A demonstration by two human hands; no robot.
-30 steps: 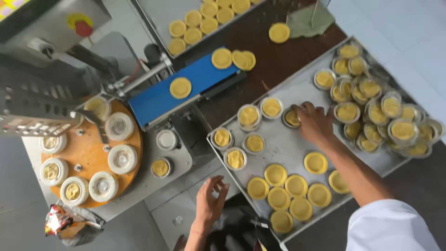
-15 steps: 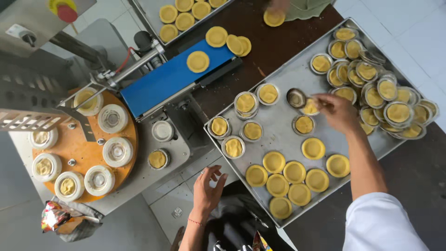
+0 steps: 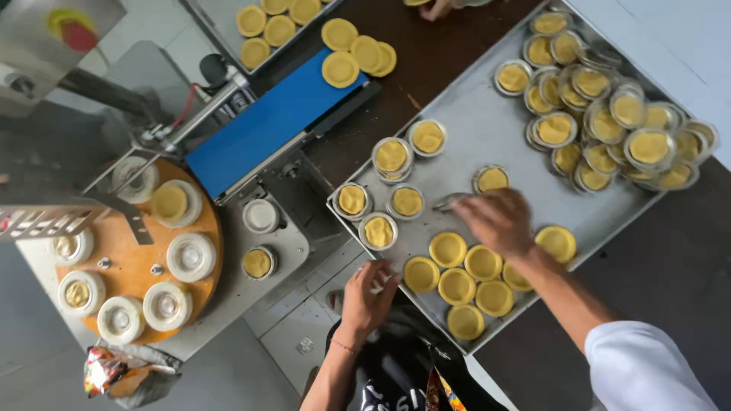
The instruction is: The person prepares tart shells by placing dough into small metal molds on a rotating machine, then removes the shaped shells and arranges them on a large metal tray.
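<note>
Two hands worked over the metal tray (image 3: 487, 129): the right hand (image 3: 499, 221) pinched an empty foil cup (image 3: 449, 202) above bare dough discs (image 3: 448, 250), while the left hand (image 3: 367, 295) rested open-fingered at the tray's edge, steadying it

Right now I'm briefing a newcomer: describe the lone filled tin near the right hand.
Start at the big metal tray. Just beyond the right hand sits one dough-filled tin. It stands alone on bare metal, apart from the five-tin group and the piled heap.

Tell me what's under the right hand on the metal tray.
The right hand hovers over the metal tray, fingers at an empty tin. It partly covers a dough round; anything beneath the palm is hidden.
</note>
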